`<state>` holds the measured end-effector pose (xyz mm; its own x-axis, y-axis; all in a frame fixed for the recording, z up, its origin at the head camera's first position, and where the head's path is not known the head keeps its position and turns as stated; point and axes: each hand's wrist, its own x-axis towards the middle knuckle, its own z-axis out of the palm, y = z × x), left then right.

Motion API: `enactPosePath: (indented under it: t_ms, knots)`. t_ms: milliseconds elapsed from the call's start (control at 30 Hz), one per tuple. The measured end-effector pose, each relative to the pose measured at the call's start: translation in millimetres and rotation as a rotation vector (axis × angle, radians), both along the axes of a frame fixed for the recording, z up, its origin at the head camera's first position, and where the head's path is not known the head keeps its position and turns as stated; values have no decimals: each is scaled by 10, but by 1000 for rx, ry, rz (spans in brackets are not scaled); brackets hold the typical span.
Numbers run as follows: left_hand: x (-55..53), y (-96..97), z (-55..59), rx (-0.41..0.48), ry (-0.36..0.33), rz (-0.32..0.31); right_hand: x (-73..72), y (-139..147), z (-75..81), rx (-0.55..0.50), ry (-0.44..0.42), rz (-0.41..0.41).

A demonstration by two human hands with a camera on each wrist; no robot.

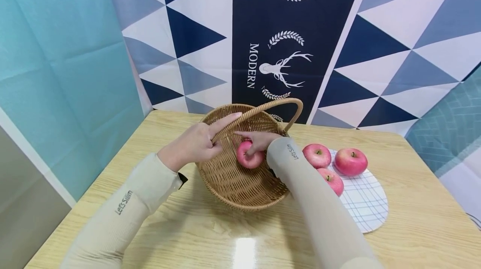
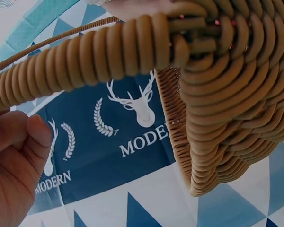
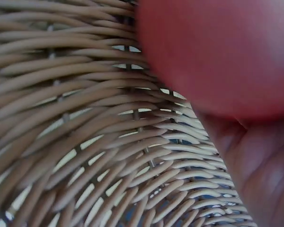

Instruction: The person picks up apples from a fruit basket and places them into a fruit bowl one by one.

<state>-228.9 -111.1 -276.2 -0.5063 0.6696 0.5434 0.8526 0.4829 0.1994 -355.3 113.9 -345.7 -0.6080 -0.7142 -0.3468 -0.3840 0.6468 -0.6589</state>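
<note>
A round wicker basket (image 1: 233, 196) is tilted toward me on the table, its arched handle (image 1: 273, 103) crossing over the opening. My left hand (image 1: 193, 141) holds that handle at its near left part, the index finger stretched along it. In the left wrist view, the thumb and palm of the left hand (image 2: 12, 175) are below the wrapped handle (image 2: 94, 54). Inside the basket my right hand (image 1: 259, 140) grips a red apple (image 1: 246, 161), thumb on its near side. The right wrist view shows the apple (image 3: 217, 52) against the palm, close to the basket's weave (image 3: 85, 109).
To the right of the basket, a white checked placemat (image 1: 370, 206) lies on the wooden table (image 1: 417, 185). On or beside it are three more apples: one right (image 1: 351, 161), one left (image 1: 317, 155), one nearer (image 1: 332, 180), partly behind my right sleeve. Patterned cloth (image 1: 203, 31) hangs behind.
</note>
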Motion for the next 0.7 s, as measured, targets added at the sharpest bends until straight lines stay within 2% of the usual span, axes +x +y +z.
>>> enactPosePath:
  t_ms: [200, 300, 467, 700]
  knots:
    - [15, 17, -41, 3, 118, -76, 127, 37, 35, 72, 49, 42]
    - [28, 45, -58, 5, 150, -85, 208, 75, 13, 114, 66, 52]
    - [53, 77, -38, 1, 177, -106, 304, 88, -23, 169, 73, 92]
    - [66, 119, -24, -6, 194, -127, 447, 8, 17, 314, -3, 114]
